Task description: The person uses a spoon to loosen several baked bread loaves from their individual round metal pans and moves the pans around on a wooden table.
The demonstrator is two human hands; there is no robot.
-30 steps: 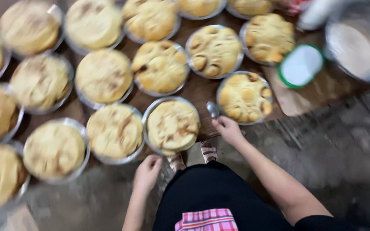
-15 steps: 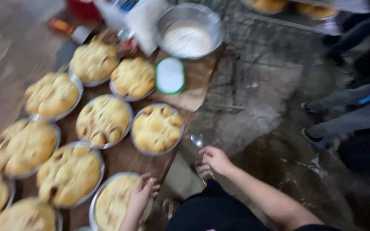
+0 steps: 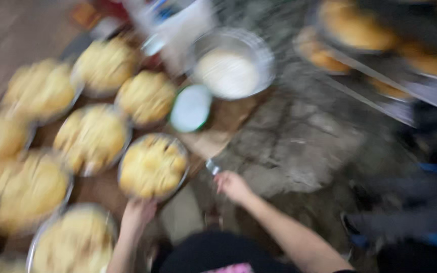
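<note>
The view is heavily blurred. Several round metal pans of pale yellow dough sit on a wooden board on the left. My left hand (image 3: 137, 215) reaches the near rim of one dough pan (image 3: 153, 167), with another dough pan (image 3: 74, 237) just to its left; its grip is too blurred to read. My right hand (image 3: 233, 187) is over the stone floor beside the board, fingers closed on a small metal spoon (image 3: 212, 166) that points toward the board's edge.
A metal bowl (image 3: 231, 68) of white mixture stands at the board's far end, with a green-rimmed white lid (image 3: 190, 107) beside it. A rack of baked goods (image 3: 360, 35) is at upper right. Another person's legs (image 3: 426, 207) stand at right.
The view has swung right and closer, and the pans now lie on the left. My right hand has carried the spoon to the right of the nearest pan. My left hand has moved up to that pan's rim.
</note>
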